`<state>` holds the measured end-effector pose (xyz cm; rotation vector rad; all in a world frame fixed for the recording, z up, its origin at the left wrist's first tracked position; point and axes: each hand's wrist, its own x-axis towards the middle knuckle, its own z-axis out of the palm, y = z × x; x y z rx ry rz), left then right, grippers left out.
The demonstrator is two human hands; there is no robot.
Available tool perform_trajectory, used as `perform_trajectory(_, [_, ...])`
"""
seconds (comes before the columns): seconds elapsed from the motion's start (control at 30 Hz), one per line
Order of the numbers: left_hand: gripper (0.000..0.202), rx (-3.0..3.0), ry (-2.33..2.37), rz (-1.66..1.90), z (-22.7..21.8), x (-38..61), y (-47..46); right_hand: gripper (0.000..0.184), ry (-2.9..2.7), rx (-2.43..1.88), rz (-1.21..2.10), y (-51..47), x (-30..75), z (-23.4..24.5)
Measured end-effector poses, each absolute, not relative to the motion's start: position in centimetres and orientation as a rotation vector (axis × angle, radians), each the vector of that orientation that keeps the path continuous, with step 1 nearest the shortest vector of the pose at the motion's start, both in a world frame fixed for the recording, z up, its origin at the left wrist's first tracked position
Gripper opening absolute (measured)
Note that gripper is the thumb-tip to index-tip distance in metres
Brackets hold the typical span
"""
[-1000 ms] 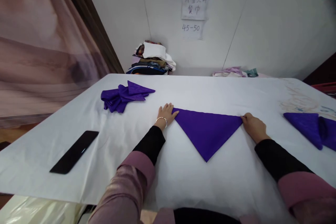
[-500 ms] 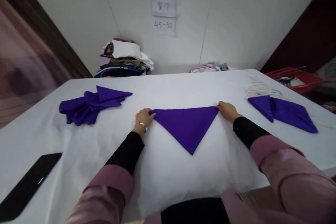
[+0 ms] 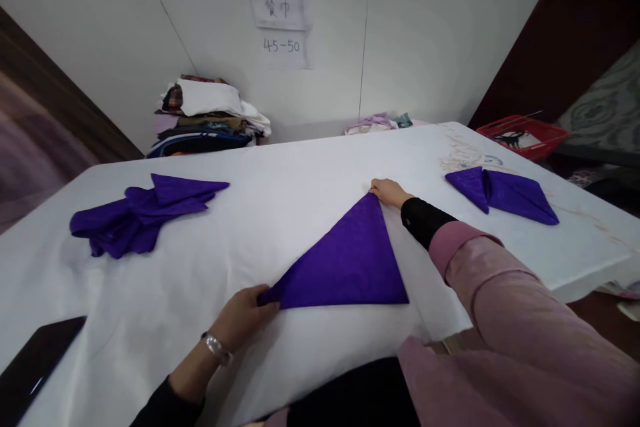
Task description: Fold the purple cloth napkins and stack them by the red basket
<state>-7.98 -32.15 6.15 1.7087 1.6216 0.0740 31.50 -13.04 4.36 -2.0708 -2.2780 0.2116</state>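
A purple napkin [image 3: 347, 260] folded into a triangle lies flat on the white table [image 3: 280, 207], one long edge along the near side and its apex pointing away. My left hand [image 3: 244, 317] pinches its near left corner. My right hand [image 3: 387, 192] reaches out and pinches the far corner at the apex. Both arms wear pink sleeves over black cuffs, and a bracelet sits on the left wrist.
A loose heap of purple napkins [image 3: 137, 213] lies at the left. Two folded purple napkins [image 3: 500, 192] rest at the right. A black phone [image 3: 35, 367] lies at the near left edge. Stacked clothes [image 3: 205, 117] stand against the wall; a red basket [image 3: 523, 135] sits beyond the table's right end.
The triangle has been turned: my left hand drew its corner toward the near edge while my right hand kept the other corner far out. The view has swung to the right.
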Motion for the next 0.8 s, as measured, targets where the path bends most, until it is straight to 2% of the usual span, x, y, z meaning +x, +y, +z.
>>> perform_trajectory(0.2, [0.022, 1.920, 1.807, -0.014, 6.5, -8.5, -32.8, 0.025, -2.184, -2.073, 0.259, -13.1, 31.4, 3.8])
perform_trajectory(0.33, [0.035, 2.282, 1.923, 0.211, 6.9, -6.9, -31.9, 0.030, -2.101, -2.094, 0.313, -13.1, 31.8, 3.8])
perform_trajectory(0.43, [0.044, 2.575, 1.620, 0.338, 7.0, -1.9, -30.7, 0.031, -2.052, -2.106, 0.338, -13.1, 31.8, 3.9])
perform_trajectory(0.57, [0.057, 2.658, 1.209, 0.177, 5.7, 7.5, -29.1, 0.030, -1.977, -2.138, 0.354, -13.1, 31.6, 3.7])
perform_trajectory(0.67, [0.070, 2.667, 1.120, 0.166, 3.9, 12.4, -28.1, 0.029, -1.927, -2.145, 0.352, -13.3, 31.5, 3.4])
perform_trajectory(0.8, [0.079, 2.652, 1.105, 0.165, 2.1, 14.3, -27.4, 0.029, -1.887, -2.131, 0.353, -13.4, 31.6, 2.9])
